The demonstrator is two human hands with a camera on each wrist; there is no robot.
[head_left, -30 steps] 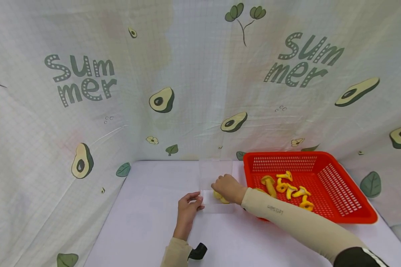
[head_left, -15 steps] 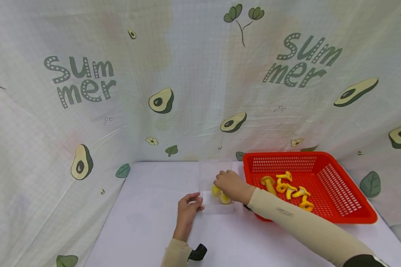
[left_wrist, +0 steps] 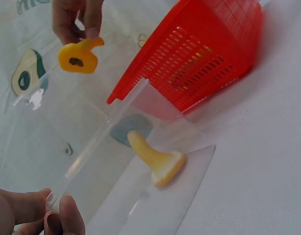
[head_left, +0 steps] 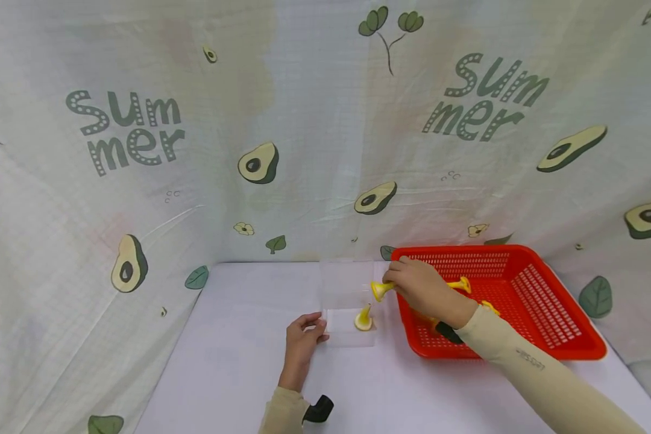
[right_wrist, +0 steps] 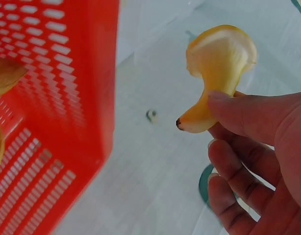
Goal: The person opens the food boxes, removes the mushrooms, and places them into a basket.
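Observation:
A clear plastic box lies on the table, its raised transparent lid behind it. My left hand pinches the box's left edge; in the left wrist view, thumb and fingers close on that thin rim. Inside the box a yellow mushroom stands cap down, stem up. My right hand holds another yellow mushroom by its stem, above the basket's left rim. The right wrist view shows this mushroom between thumb and index finger, pale flared cap away from the palm, with a dark stem tip.
A red perforated basket stands right of the box, holding more yellow mushrooms, partly hidden by my right arm. A printed cloth hangs behind the white table.
My right hand has lifted one mushroom out of the box and moved right, to the basket's rim. One mushroom stays in the box. My left hand keeps its grip on the box edge.

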